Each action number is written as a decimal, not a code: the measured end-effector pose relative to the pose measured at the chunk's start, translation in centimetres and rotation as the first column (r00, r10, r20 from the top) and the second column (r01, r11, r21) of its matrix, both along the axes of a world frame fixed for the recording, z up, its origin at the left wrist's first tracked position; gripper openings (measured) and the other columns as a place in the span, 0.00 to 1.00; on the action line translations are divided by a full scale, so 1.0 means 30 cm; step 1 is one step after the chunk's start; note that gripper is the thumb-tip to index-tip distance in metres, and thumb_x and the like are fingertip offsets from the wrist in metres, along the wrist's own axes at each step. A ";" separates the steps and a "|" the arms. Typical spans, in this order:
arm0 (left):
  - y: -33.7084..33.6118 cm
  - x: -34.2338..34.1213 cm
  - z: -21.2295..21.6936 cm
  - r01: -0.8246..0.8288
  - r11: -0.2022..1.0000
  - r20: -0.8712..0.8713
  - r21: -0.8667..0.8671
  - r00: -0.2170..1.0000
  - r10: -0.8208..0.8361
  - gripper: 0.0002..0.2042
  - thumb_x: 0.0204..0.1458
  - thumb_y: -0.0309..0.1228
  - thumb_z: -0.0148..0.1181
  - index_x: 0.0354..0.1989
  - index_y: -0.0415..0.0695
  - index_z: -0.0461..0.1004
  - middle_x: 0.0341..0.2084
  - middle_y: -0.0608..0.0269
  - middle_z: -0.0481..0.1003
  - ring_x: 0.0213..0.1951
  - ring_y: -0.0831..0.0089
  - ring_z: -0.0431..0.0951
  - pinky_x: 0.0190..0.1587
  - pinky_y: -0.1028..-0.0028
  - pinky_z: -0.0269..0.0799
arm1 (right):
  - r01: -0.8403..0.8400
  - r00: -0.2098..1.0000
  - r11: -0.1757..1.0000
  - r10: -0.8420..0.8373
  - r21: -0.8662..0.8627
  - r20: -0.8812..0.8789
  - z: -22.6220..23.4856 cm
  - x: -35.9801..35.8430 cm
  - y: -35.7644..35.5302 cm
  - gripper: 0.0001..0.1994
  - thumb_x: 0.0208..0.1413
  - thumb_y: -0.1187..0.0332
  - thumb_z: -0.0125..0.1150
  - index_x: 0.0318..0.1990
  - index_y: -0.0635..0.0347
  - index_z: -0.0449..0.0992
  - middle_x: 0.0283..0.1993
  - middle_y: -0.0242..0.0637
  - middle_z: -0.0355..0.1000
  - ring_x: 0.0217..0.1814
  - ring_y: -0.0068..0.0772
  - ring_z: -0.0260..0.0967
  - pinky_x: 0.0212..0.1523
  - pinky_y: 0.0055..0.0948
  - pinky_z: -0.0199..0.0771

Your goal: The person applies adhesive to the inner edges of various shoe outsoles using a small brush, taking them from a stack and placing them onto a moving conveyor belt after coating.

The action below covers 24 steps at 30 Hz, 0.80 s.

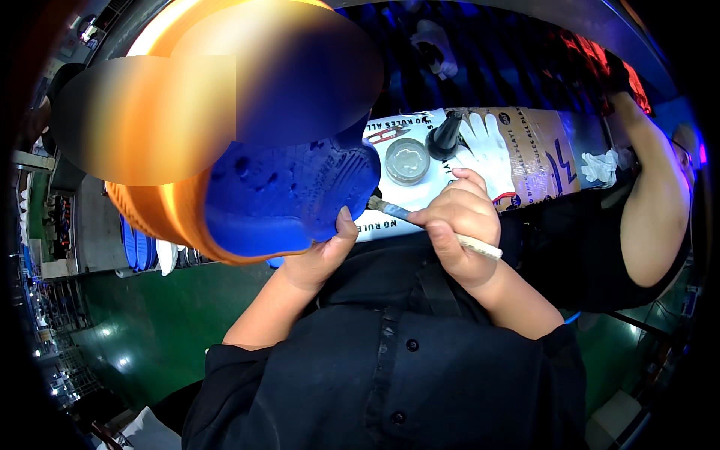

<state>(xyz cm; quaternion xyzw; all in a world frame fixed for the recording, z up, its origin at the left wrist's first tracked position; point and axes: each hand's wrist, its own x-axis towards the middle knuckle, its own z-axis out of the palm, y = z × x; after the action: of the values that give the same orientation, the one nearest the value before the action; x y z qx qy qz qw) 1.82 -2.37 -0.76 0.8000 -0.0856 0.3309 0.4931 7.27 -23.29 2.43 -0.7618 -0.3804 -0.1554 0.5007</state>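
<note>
My left hand (pixel 328 250) grips a blue shoe sole (pixel 292 187) with an orange outer wall. The thumb lies on the near right edge of the sole, and the other fingers are hidden beneath it. Blurred patches cover the sole's far part. Between the fingers and thumb of my right hand (pixel 466 225) is a flat brush (pixel 396 211) with a pale handle. Its dark bristles meet the sole's right edge; whether they touch it I cannot tell. Just beyond the brush stands a round jar (pixel 407 162) with a clear, pale content.
Beyond the jar are red-handled snips (pixel 388 135), a black cone-shaped bottle (pixel 445 136) and a white glove (pixel 486 142) on printed cardboard (pixel 544 154). Crumpled white paper (pixel 600 168) lies farther right, near another person's arm (pixel 651 202). A dark conveyor (pixel 495 64) runs behind. More blue soles (pixel 138 246) stand at left.
</note>
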 end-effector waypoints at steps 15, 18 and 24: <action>0.011 0.031 0.298 0.175 0.930 -0.269 -0.322 0.925 -0.267 0.23 0.47 0.19 0.52 0.55 0.31 0.64 0.47 0.50 0.73 0.49 0.62 0.74 0.55 0.65 0.66 | 0.211 0.978 0.972 -0.210 0.100 -0.018 -0.029 -0.005 -0.184 0.11 0.53 0.67 0.57 0.21 0.55 0.78 0.20 0.30 0.70 0.26 0.33 0.66 0.49 0.36 0.60; -0.009 0.057 0.436 0.309 0.678 -0.382 -0.667 0.639 -0.668 0.35 0.46 0.30 0.62 0.61 0.30 0.53 0.40 0.44 0.73 0.29 0.65 0.79 0.26 0.72 0.77 | 0.275 0.961 0.955 -0.274 0.109 -0.026 -0.053 0.000 -0.244 0.11 0.54 0.68 0.56 0.21 0.55 0.77 0.19 0.32 0.69 0.27 0.35 0.67 0.49 0.38 0.62; -0.441 0.410 0.612 0.599 0.418 -0.405 -0.683 0.167 -0.899 0.42 0.42 0.41 0.67 0.61 0.31 0.54 0.37 0.53 0.73 0.18 0.78 0.73 0.16 0.83 0.68 | 0.466 0.881 0.863 -0.472 0.196 -0.016 -0.116 -0.045 -0.406 0.10 0.53 0.70 0.58 0.21 0.57 0.78 0.19 0.32 0.68 0.24 0.38 0.65 0.39 0.36 0.64</action>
<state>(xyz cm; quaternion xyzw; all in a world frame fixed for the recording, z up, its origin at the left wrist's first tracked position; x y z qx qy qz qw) 14.13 -15.60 17.60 0.5896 -0.2084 -0.3091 0.7165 5.91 -35.48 -1.04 -0.7763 -0.1750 -0.3212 0.5133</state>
